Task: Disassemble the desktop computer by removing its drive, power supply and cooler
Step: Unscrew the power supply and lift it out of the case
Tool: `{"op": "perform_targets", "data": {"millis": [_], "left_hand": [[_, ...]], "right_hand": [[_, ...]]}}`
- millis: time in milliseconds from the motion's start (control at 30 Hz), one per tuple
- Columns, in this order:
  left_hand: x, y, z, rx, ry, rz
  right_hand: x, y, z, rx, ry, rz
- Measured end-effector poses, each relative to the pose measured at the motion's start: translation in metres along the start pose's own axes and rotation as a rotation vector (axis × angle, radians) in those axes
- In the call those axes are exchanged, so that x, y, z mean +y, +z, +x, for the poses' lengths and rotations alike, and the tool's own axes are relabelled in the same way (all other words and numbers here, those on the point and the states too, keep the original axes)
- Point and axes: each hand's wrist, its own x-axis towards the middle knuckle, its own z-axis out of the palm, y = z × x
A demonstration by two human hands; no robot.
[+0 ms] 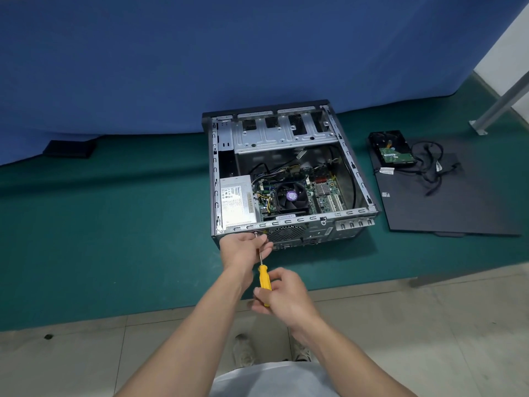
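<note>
An open desktop case [355, 170] lies on its side on the green mat. Inside, the silver power supply [237, 202] sits at the near left and the black cooler fan [292, 195] in the middle of the motherboard. A yellow-handled screwdriver [264, 277] points at the case's rear panel near the power supply. My right hand [282, 293] grips its handle. My left hand [246, 249] pinches the metal shaft by the tip, against the panel. A removed drive [392, 149] lies to the right on the black side panel [458, 202].
Loose black cables [430, 164] lie beside the drive on the panel. A blue cloth [171, 58] hangs behind the case. A flat black object [68, 149] rests at the left. A metal post [498, 107] stands at the far right. Tiled floor and my shoes [243, 351] are near me.
</note>
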Motion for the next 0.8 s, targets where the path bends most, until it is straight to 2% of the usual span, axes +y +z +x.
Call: {"op": "perform_targets", "data": {"millis": [67,200,267,300,400,467,533,667,733,800], "left_hand": [[0.000,0.002,0.001,0.021,0.004,0.008],[0.006,-0.001,0.001,-0.092,-0.110,-0.197],[0.006,-0.004,0.002,-0.115,-0.120,-0.220],[0.006,-0.004,0.002,-0.110,-0.111,-0.195],[0.004,-0.002,0.002,-0.019,-0.028,0.008],[0.002,0.000,0.003,0.032,0.022,0.099],[0.003,0.000,0.003,0.004,0.009,0.064],[0.006,-0.006,0.005,-0.120,-0.087,-0.120],[0.006,-0.007,0.006,-0.144,-0.115,-0.175],[0.003,-0.007,0.005,-0.110,-0.104,-0.160]], "right_hand": [[0.001,0.003,0.001,0.005,-0.001,-0.001],[-0.011,-0.008,0.000,-0.317,0.123,0.314],[-0.016,-0.013,0.002,-0.399,0.158,0.368],[-0.016,-0.013,0.003,-0.373,0.154,0.333],[-0.008,-0.002,0.006,-0.136,0.074,0.033],[0.001,0.003,0.008,-0.027,0.021,-0.074],[0.003,0.001,0.008,-0.040,0.030,0.000],[-0.012,-0.016,0.005,-0.320,0.218,0.426],[-0.015,-0.018,0.003,-0.327,0.194,0.378],[-0.013,-0.011,0.003,-0.175,0.103,0.158]]}}
